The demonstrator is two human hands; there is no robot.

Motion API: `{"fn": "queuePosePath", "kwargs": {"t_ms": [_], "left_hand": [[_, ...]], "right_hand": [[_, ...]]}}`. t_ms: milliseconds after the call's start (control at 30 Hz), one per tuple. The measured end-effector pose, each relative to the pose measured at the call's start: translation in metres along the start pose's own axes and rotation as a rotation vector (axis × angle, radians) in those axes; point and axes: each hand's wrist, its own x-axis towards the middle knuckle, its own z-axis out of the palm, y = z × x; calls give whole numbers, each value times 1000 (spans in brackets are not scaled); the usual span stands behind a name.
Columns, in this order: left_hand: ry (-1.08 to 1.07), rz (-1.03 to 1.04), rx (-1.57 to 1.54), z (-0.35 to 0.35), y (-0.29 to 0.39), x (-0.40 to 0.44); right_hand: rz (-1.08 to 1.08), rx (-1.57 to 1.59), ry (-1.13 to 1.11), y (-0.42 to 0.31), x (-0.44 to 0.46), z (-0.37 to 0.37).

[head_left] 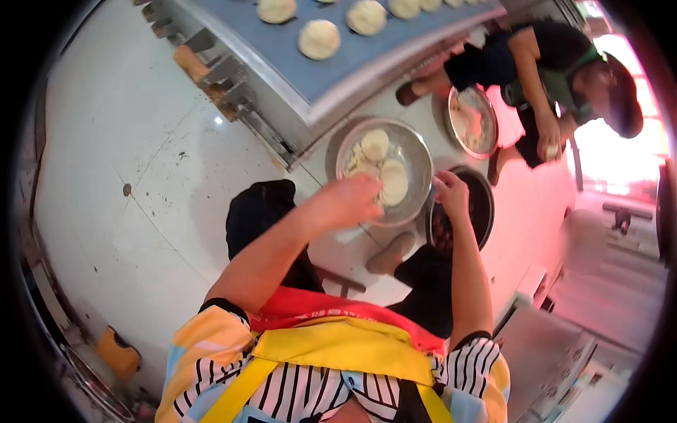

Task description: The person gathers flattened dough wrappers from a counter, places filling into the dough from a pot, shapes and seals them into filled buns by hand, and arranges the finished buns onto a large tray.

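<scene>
A steel bowl (pixel 421 162) stands on the floor in front of me, with pale dough rounds (pixel 393 183) and smaller scraps in it. My left hand (pixel 350 201) is over the bowl's near left side, beside the dough. It is smeared by motion and its fingers are mostly hidden. At the bowl's right side, above the edge of a dark pot (pixel 481 206), my right hand (pixel 451 192) has its fingers drawn together in a pinch. What they hold, if anything, is too small to make out. Reddish-brown pieces (pixel 441 233) show inside the pot.
A blue-topped metal table (pixel 282 56) carries several dough rounds (pixel 319 39). Wooden-handled tools (pixel 192 65) line its left side. At the right sits another person (pixel 557 77), a small pale thing in one hand, near a second steel bowl (pixel 491 116). An orange object (pixel 118 354) lies lower left.
</scene>
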Motion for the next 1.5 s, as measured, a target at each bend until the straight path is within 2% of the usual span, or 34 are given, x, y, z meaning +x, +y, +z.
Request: {"fn": "queuePosePath", "kwargs": {"t_ms": [67, 133, 167, 233, 267, 433, 533, 633, 700, 733, 833, 867, 967, 1133, 1167, 1200, 1300, 1333, 1400, 1467, 1500], "left_hand": [[137, -68, -75, -11, 7, 6], [202, -214, -342, -35, 34, 11], [226, -197, -325, -46, 44, 15], [285, -164, -285, -61, 55, 28], [269, -189, -302, -64, 56, 38], [202, -284, -354, -40, 22, 78], [84, -264, 105, -19, 14, 74], [-15, -339, -43, -23, 14, 81], [-15, -371, 68, -17, 12, 83], [-16, -387, 115, -13, 10, 84], [-105, -365, 135, -9, 8, 90], [-111, -363, 136, -8, 8, 93], [-121, -334, 156, -2, 10, 99], [-135, -269, 239, 14, 10, 102], [-168, -308, 221, 15, 12, 103], [-202, -347, 203, 16, 14, 106], [-238, -400, 161, 21, 11, 113], [-239, -405, 148, 24, 7, 116], [-56, -327, 202, 30, 4, 125], [136, -295, 152, 35, 0, 139], [229, -300, 76, 37, -6, 150]], "right_hand": [[33, -35, -38, 58, -3, 20], [118, -60, -155, 76, -3, 34], [138, -72, -208, 90, 3, 44], [-58, -207, -173, 128, 27, 72], [-160, -274, -158, 140, 39, 84], [15, -273, -178, 162, 82, 127], [74, -349, -124, 193, 103, 134], [170, -363, -99, 219, 138, 144], [213, -396, -135, 237, 149, 154], [269, -358, -228, 232, 153, 154], [379, -533, -147, 202, 150, 165], [339, -597, -18, 199, 146, 172], [309, -572, 62, 189, 135, 169], [-305, -629, 148, 210, 115, 174], [-429, -629, 171, 213, 111, 178], [-287, -621, 58, 206, 106, 177], [109, -304, 111, 203, 106, 173], [157, -95, 42, 201, 110, 166], [238, 320, -93, 192, 118, 139], [232, 971, -199, 132, 106, 87], [195, 1195, -202, 91, 92, 53]]}}
